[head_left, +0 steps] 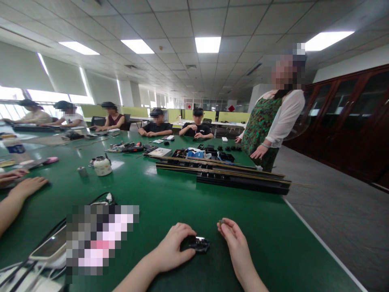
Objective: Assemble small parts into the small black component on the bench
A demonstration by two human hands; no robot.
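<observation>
My left hand (174, 247) rests on the green table, its thumb and fingers curved around the left end of a small black part with a shiny metal piece (199, 244). The part lies on the tabletop, and its exact kind is too small to tell. To the right, my right hand (235, 243) is raised a little off the table. Its thumb and forefinger pinch a tiny greyish piece (221, 222), which I cannot name. A short gap separates the right fingertips from the black part.
Long black rails (243, 184) with thin brass-coloured rods lie across the table ahead. A white jar (102, 166) and a grey cylinder (82, 172) stand left of centre. Phones and cables (50, 247) lie at near left, by another person's hand (28, 187). A person stands at right.
</observation>
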